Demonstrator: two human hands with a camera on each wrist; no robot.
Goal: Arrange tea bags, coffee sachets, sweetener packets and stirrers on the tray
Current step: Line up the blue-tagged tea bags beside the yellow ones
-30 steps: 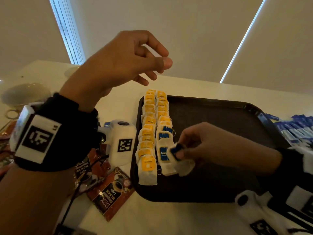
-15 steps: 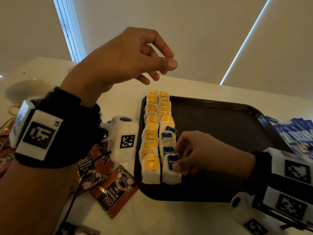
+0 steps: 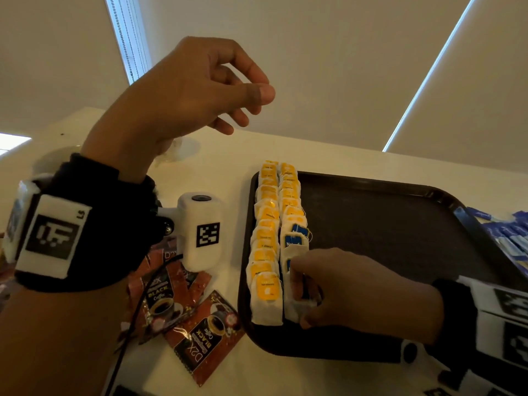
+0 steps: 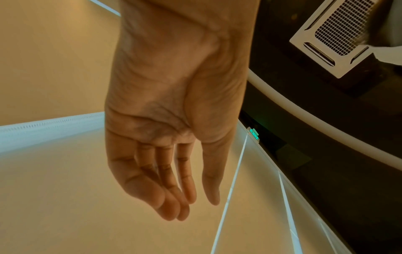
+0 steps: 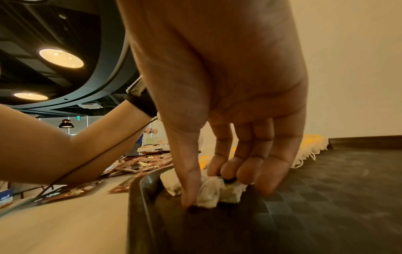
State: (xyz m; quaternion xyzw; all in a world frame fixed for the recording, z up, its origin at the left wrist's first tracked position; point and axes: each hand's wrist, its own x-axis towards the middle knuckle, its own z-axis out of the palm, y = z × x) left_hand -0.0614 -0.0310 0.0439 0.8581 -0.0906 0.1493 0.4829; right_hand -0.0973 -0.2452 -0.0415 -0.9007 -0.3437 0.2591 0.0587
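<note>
Tray dark brown, fine checker texture. Tea bags white, yellow tags; those by right hand blue-tagged. Coffee sachets below left hand reddish-brown, black label. Packets beyond right wrist blue and white.

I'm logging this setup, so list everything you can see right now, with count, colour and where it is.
tray: one, dark brown, on the table.
yellow-tagged tea bags: count unclear, overlapping in two rows along the tray's left edge.
blue-tagged tea bags: at least three, near end of the second row.
coffee sachets: several, reddish brown, on the table left of the tray.
blue packets: a pile, right of the tray.
table: one, white.
left hand: raised above the table, holding nothing.
right hand: pinching the nearest blue-tagged tea bag.
</note>
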